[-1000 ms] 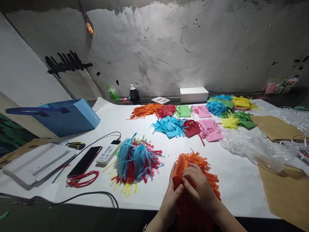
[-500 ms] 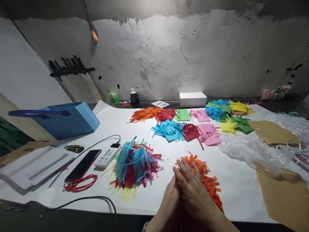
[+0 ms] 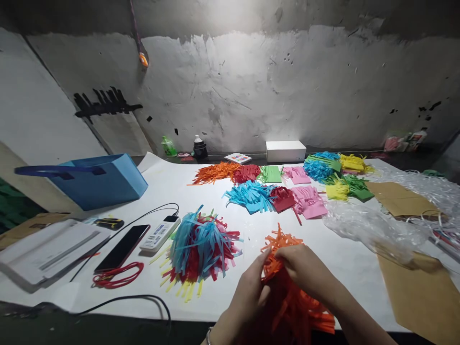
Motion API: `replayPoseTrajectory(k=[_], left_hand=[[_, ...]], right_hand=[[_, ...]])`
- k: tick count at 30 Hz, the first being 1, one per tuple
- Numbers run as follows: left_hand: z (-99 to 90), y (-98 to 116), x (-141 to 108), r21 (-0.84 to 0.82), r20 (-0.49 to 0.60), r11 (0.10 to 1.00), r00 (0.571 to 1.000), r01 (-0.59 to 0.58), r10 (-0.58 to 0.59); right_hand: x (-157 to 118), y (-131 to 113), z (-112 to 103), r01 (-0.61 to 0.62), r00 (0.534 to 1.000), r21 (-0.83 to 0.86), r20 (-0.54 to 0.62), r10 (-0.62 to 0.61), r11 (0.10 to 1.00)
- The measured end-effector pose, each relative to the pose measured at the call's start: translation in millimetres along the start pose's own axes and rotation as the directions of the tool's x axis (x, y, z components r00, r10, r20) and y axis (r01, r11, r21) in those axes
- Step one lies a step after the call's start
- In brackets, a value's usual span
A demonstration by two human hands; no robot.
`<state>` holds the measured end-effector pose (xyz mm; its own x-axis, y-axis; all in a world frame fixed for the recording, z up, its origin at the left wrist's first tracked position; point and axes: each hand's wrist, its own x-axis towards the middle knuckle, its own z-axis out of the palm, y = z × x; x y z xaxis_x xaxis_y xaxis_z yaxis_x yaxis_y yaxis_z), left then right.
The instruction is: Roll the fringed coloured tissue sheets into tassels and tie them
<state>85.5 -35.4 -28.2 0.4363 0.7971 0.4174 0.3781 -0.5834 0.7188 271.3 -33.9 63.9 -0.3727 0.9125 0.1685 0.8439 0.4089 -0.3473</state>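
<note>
Orange fringed paper (image 3: 305, 306) lies at the table's front edge, some strips spreading beyond it. My left hand (image 3: 249, 287) is at its left side, thumb and fingers closed on the orange strips. From the right, my right hand (image 3: 305, 268) pinches the same paper close to my left fingertips. The lower part of the bundle is in shadow between my wrists. Left of my hands sits a pompom (image 3: 203, 249) of blue, red, pink and yellow strips, touched by neither hand.
Coloured fringed paper bundles (image 3: 249, 194) lie across the back. At left are a blue bag (image 3: 104, 184), a phone (image 3: 122, 249), a power bank (image 3: 159, 234) and a red cord (image 3: 120, 275). Plastic wrap (image 3: 370, 230) and brown paper (image 3: 420, 287) are at right.
My right hand has gone from lying flat over the orange paper to pinching it. The orange strips have shifted and hang lower between my arms. The view has tilted slightly.
</note>
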Motion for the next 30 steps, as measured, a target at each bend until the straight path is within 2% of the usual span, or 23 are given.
replayPoseTrajectory(k=[1,3,5,7,9,11,13,15,17,19,22,24,27,30], left_hand=[[0.8,-2,0,0.091,-0.101,0.992,0.99,-0.088,0.097],[2.1,-2,2,0.277,-0.249,0.935,0.923,-0.221,0.292],[1.8,4,6,0.385,-0.299,0.875,0.858,-0.292,0.418],[-0.6,12,10,0.403,-0.302,0.854,0.833,-0.329,0.463],[-4.6,19,15,0.385,-0.275,0.849,0.833,-0.363,0.481],[-10.0,25,21,0.283,-0.269,0.878,0.847,-0.386,0.459],[-17.3,32,25,0.134,-0.28,0.914,0.87,-0.383,0.405],[-26.9,39,30,-0.01,-0.294,0.945,0.904,-0.327,0.309],[-38.9,46,35,-0.148,-0.321,0.965,0.933,-0.218,0.162],[-53.3,51,44,-0.378,-0.349,0.923,0.935,-0.074,-0.068],[-78.9,47,64,-0.703,-0.335,0.71,0.858,0.048,-0.39],[-98.4,37,84,-0.79,-0.348,0.612,0.798,0.033,-0.492],[-130.0,14,123,-0.777,-0.475,0.626,0.712,-0.064,-0.517],[-163.0,-15,168,-0.708,-0.629,0.688,0.585,-0.159,-0.511]], right_hand=[[1,0,-4,-0.016,1.0,0.027,0.004,0.016,1.0],[2,0,-8,-0.046,0.999,0.088,0.007,0.046,0.995],[2,0,-9,-0.076,0.997,0.126,-0.003,0.077,0.989],[2,3,-9,-0.12,0.991,0.139,-0.04,0.127,0.983],[3,12,-11,-0.181,0.975,0.137,-0.106,0.196,0.974],[6,29,-17,-0.24,0.949,0.139,-0.174,0.262,0.961],[11,51,-24,-0.285,0.925,0.153,-0.217,0.313,0.946],[14,77,-32,-0.326,0.902,0.169,-0.238,0.36,0.93],[14,103,-39,-0.372,0.877,0.188,-0.249,0.411,0.909],[10,128,-42,-0.42,0.848,0.211,-0.256,0.465,0.883],[-5,160,-42,-0.488,0.793,0.251,-0.271,0.545,0.836],[-18,178,-41,-0.53,0.753,0.278,-0.28,0.595,0.801],[-40,199,-41,-0.57,0.704,0.325,-0.28,0.653,0.754],[-62,213,-37,-0.59,0.673,0.364,-0.271,0.689,0.72]])
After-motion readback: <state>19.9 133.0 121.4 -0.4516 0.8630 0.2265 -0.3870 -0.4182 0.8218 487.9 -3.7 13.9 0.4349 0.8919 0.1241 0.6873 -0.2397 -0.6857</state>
